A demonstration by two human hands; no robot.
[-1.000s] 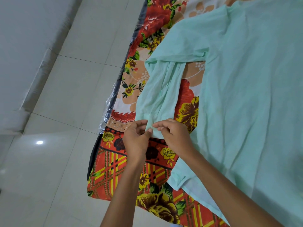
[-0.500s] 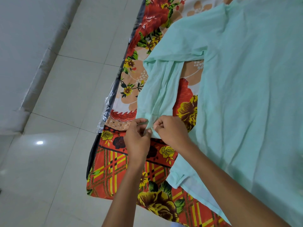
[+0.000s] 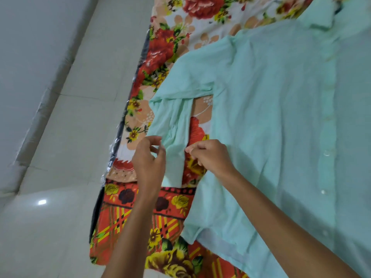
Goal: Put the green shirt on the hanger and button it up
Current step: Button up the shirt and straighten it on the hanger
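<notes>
Hands parted since earlier: left hand [image 3: 148,159] fingers loosely open, empty; right hand [image 3: 210,155] is pinching sleeve cuff [image 3: 174,167] edge. Green shirt [image 3: 271,127]: light, limp; is best being gripped at collar [image 3: 319,19].

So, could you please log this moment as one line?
green shirt flat on floral sheet | front buttoned | both hands at sleeve cuff | hanger unseen

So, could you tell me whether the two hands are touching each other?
Apart. The head view shows the sleeve cuff lying between the left hand and right hand.
</notes>
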